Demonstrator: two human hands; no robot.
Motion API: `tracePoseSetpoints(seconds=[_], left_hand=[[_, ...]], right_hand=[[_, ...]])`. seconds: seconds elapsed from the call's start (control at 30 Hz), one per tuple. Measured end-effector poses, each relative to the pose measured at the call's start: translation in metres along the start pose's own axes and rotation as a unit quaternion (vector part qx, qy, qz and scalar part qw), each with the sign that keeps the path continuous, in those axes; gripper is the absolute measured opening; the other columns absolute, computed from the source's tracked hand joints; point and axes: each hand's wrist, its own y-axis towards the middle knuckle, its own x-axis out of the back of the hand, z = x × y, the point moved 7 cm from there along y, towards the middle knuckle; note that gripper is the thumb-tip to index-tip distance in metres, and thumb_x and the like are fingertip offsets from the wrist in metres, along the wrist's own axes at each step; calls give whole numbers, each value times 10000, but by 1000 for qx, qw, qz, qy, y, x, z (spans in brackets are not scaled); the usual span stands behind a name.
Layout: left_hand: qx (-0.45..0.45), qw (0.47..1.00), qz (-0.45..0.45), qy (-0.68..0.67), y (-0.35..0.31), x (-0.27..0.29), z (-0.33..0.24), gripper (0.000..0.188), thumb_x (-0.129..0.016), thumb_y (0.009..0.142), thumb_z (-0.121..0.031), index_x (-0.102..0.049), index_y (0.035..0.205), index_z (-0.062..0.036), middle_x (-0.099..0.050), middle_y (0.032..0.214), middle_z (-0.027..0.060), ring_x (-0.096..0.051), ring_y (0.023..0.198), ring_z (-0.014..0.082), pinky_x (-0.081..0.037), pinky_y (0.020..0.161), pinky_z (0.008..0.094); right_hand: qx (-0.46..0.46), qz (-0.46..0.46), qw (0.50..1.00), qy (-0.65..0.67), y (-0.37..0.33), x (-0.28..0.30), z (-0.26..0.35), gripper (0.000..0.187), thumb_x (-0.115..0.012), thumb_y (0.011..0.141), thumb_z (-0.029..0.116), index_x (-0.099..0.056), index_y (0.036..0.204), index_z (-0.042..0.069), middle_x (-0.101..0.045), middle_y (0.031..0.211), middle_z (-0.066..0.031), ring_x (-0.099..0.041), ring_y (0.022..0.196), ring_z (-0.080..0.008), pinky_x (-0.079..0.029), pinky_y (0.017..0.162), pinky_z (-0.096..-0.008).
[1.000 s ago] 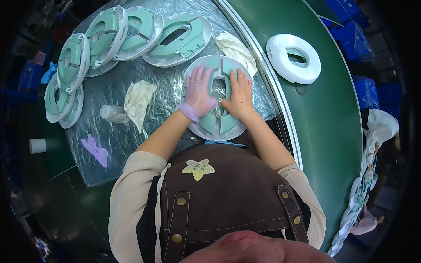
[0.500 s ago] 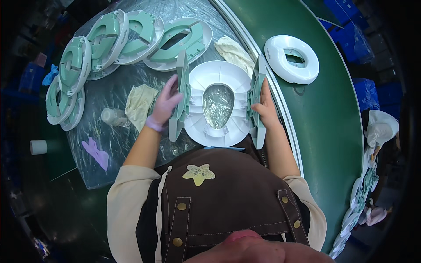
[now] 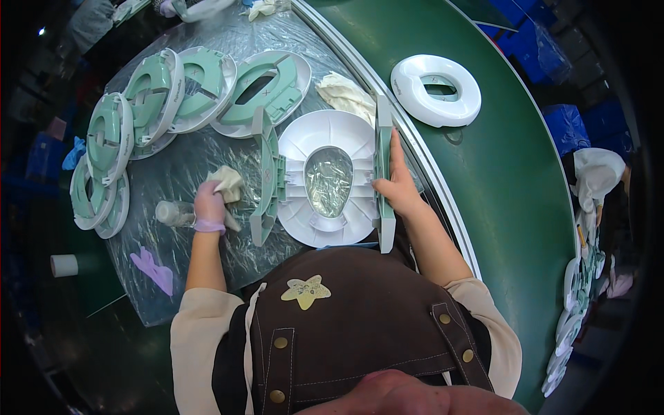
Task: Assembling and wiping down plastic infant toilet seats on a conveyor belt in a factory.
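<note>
A white child's toilet seat (image 3: 294, 214) lies in front of me with its ribbed side up and an oval hole in the middle. Its two green hinged flaps stand upright, the left flap (image 3: 265, 180) untouched and the right flap (image 3: 383, 155) gripped by my right hand (image 3: 401, 181). The thumb of that hand lies over the flap's edge, and its fingers run along the outside. My left hand (image 3: 209, 206), in a thin purple glove, is closed around a crumpled cream cloth (image 3: 229, 184), beside a clear bottle (image 3: 173, 214) lying on its side.
Plastic film (image 3: 166, 266) covers the table. Several white-and-green seats (image 3: 162, 90) lie overlapped at far left. Another cream cloth (image 3: 346, 95) rests behind the seat. A white seat (image 3: 453, 107) sits on the green conveyor belt (image 3: 505, 207) at right. A purple glove (image 3: 153, 270) lies at left.
My left hand has moved off the left flap, leftward and down, and has taken hold of the cream cloth. My right hand stays on the right flap. The whole view has shifted slightly.
</note>
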Motion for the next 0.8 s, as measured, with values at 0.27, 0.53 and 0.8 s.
tracePoseSetpoints(seconds=[0.27,0.53,0.8], left_hand=[[-54,856,-5,-513,30,55,-191,155,-534,825,39,-590,960,-14,-572,903,-1,-521,841,77,-432,739,212],[-452,826,51,-331,-8,-4,-314,323,-586,735,24,-576,1052,-33,-466,1144,125,-457,1091,268,-355,949,335],[-294,791,196,-500,14,-17,-306,183,-557,812,24,-600,976,-45,-577,936,35,-546,884,111,-431,825,239]], right_hand=[[86,25,984,-156,-1,-19,23,1012,-544,564,67,-14,1426,35,-142,1436,-244,-118,1361,-338,-122,1092,-359],[104,61,960,-253,-18,-45,43,954,-547,599,102,-32,1377,-98,-60,1436,-301,0,1367,-373,-65,1097,-382],[128,82,948,-279,-27,-58,48,955,-510,571,45,-47,1403,-35,-116,1443,-242,-78,1366,-363,-94,1098,-375]])
